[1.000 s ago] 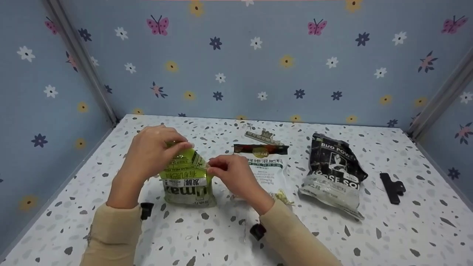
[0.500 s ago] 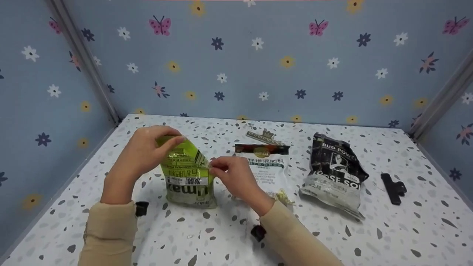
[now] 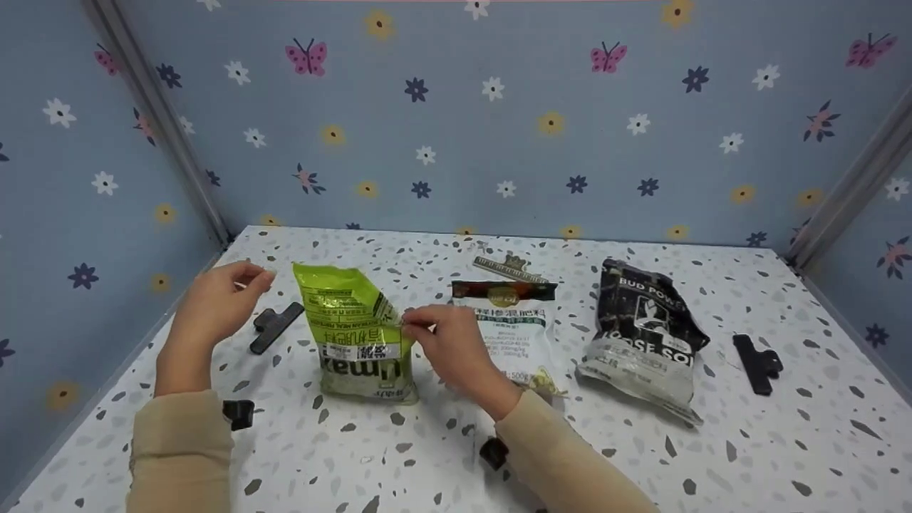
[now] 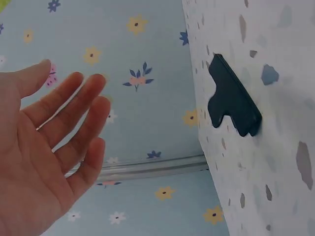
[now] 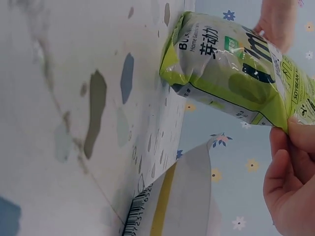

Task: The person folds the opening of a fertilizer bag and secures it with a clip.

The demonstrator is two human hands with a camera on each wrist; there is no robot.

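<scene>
A green and clear plastic bag (image 3: 363, 356) stands upright on the speckled table, its green top rising to a point at the left. My right hand (image 3: 452, 345) pinches the bag's right edge between thumb and fingertips; the right wrist view shows that pinch on the green bag (image 5: 236, 64) up close. To the left of the bag, my left hand (image 3: 217, 306) is in the air, apart from it, with loosely bent fingers and nothing in them. Just right of that hand a black bag clip (image 3: 276, 328) lies on the table; the left wrist view shows this clip (image 4: 234, 96) too.
A white pouch (image 3: 516, 335) with a dark top band lies partly behind my right hand. Beyond it is a patterned clip (image 3: 509, 268). Farther right lie a black and grey soil bag (image 3: 645, 342) and another black clip (image 3: 757, 363). Patterned walls (image 3: 456, 142) enclose the table.
My left hand has let go of the bag's top and moved left, uncovering the green top and the black clip. My right hand keeps its pinch in nearly the same place.
</scene>
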